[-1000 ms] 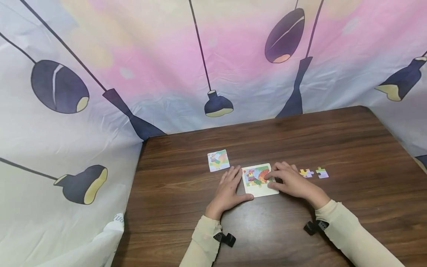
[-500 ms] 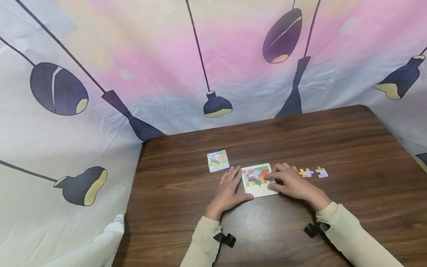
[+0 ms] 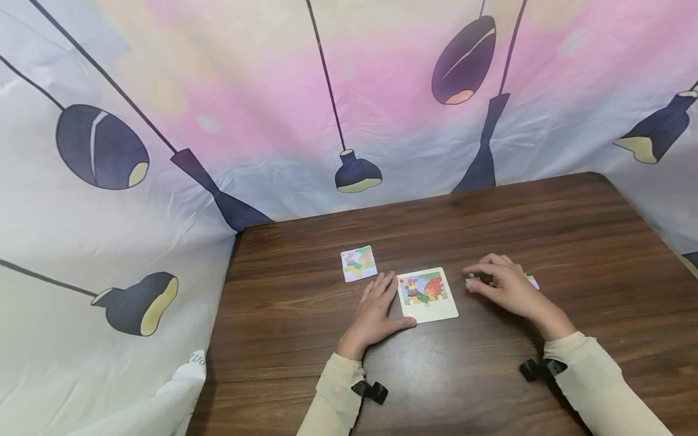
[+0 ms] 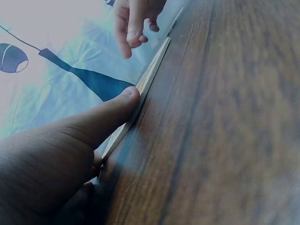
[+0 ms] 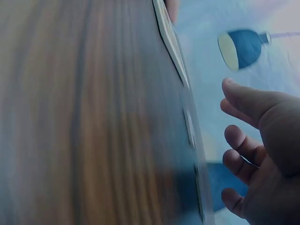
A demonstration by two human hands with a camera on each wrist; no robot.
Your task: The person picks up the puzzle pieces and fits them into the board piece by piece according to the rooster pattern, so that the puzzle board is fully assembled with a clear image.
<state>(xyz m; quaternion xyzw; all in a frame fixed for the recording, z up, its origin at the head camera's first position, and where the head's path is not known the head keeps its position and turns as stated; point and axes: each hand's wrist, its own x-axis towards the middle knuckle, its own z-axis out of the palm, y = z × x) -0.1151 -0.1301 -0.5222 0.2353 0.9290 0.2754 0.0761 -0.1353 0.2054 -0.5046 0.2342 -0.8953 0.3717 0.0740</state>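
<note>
1. The puzzle board (image 3: 427,295), at the desk's (image 3: 572,242) middle, is braced by the flat, straight-fingered left hand (image 3: 376,312).
2. Loose puzzle pieces (image 3: 531,281) are hovered over by the relaxed, empty right hand (image 3: 504,284).
3. Risk: the thin piece may be fumbled by fingertips.

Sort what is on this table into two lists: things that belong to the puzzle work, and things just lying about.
In the work:
puzzle board, steadied by the left hand
loose puzzle pieces, under the right hand

Lying about:
small picture card, untouched beyond the left hand
wooden table and lamp-print backdrop cloth, mere setting
</note>
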